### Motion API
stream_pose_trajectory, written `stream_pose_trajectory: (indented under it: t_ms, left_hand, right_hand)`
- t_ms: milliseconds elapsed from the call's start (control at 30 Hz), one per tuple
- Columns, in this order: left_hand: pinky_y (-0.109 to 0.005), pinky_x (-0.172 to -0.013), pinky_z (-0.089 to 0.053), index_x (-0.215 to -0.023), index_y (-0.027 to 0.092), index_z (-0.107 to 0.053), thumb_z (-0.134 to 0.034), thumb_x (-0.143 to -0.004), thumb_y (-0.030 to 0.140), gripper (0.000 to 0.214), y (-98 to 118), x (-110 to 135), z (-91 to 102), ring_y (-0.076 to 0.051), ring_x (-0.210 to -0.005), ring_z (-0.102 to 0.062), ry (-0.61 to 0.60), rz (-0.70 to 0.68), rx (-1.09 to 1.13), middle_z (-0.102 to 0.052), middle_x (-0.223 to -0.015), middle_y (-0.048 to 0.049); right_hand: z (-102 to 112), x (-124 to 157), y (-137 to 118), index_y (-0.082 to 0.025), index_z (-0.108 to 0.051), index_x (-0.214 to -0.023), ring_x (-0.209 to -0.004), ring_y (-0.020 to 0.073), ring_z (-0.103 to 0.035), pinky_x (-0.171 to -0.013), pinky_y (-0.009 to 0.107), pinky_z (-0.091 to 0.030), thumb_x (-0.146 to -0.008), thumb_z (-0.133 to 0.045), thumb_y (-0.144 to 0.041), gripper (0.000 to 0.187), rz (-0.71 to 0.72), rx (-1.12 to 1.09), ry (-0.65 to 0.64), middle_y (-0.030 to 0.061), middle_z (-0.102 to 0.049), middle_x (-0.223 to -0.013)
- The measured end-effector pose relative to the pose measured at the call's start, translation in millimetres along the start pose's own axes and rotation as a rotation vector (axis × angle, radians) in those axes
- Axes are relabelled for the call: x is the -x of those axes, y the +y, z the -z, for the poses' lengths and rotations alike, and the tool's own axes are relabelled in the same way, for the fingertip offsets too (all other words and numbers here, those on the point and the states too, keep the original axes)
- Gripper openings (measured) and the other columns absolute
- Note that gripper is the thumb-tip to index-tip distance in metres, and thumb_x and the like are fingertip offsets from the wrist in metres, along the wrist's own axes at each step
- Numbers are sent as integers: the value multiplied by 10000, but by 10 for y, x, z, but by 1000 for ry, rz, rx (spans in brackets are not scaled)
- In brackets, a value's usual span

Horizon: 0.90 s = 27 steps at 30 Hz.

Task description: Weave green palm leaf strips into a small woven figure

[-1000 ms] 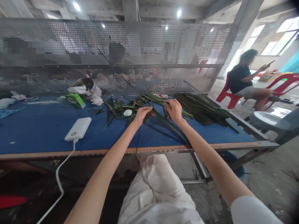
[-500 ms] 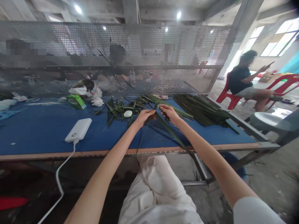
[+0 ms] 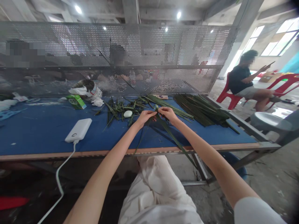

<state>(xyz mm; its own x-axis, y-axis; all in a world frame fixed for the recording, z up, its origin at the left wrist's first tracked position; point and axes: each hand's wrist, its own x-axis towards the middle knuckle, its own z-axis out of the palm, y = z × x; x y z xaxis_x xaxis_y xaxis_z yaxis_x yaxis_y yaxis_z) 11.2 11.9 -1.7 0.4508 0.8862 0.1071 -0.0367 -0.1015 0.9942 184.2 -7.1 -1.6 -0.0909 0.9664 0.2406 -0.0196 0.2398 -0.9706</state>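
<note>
Bright, even indoor light comes from round white ceiling lamps [image 3: 178,15], with strong glare at the daylit rectangular windows [image 3: 277,40] at upper right. Soft shadows lie beneath the long green palm leaf [image 3: 171,137] on the blue-topped desk [image 3: 42,133]. Wide-angle distortion bows the perforated grey metal screen [image 3: 116,53], and the top right corner darkens.

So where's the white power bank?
In the head view, the white power bank lies on the blue table, left of the person's left hand, with its white cable hanging down over the table's front edge.

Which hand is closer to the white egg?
The left hand is nearer: it is just to the right of the white egg, not touching it. The right hand is farther right, past the left hand.
</note>
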Motion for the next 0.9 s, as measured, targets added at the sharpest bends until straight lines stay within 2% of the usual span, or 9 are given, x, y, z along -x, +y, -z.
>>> stream_pose_trajectory:
  t_ms: [167,267,433,633,900]
  left_hand:
    - [-262,-579,-480,-747,119,-705,-753,-694,469,357,-5,-19,14,-137,-533,-606,95,-28,-28,-685,-647,-48]
    - [-261,-591,-485,-743,122,-715,-739,-711,439,319,-16,-30,23,-134,-534,-606,149,-53,-39,-693,-652,-44]
    - [-260,-581,-482,-726,130,-724,-730,-717,453,324,-39,-27,22,-147,-547,-618,83,-91,-93,-701,-663,-54]
    - [-256,-557,-470,-726,130,-716,-716,-725,484,353,-20,-4,-10,-149,-538,-611,106,-135,-182,-687,-647,-48]
    - [-255,-553,-475,-760,130,-727,-697,-741,512,384,-51,-20,13,-149,-537,-614,80,-204,-219,-689,-674,-51]
  right_hand:
    - [-24,26,-25,-169,-656,-797,-643,115,-527,-586,224,-422,-705,-652,-602,442,15,23,-25,6,-589,-707]
    - [-34,32,-20,-176,-683,-851,-701,127,-547,-635,231,-437,-701,-677,-578,429,85,62,-46,19,-635,-789]
    - [-20,8,17,-171,-686,-829,-685,133,-524,-626,245,-433,-707,-680,-571,419,115,95,-40,32,-630,-776]
    - [-30,-3,28,-164,-648,-756,-642,113,-490,-602,235,-398,-683,-670,-612,455,111,97,-21,7,-589,-707]
    - [-67,-9,42,-178,-589,-771,-612,119,-492,-581,247,-396,-668,-681,-600,444,125,59,5,-10,-549,-662]
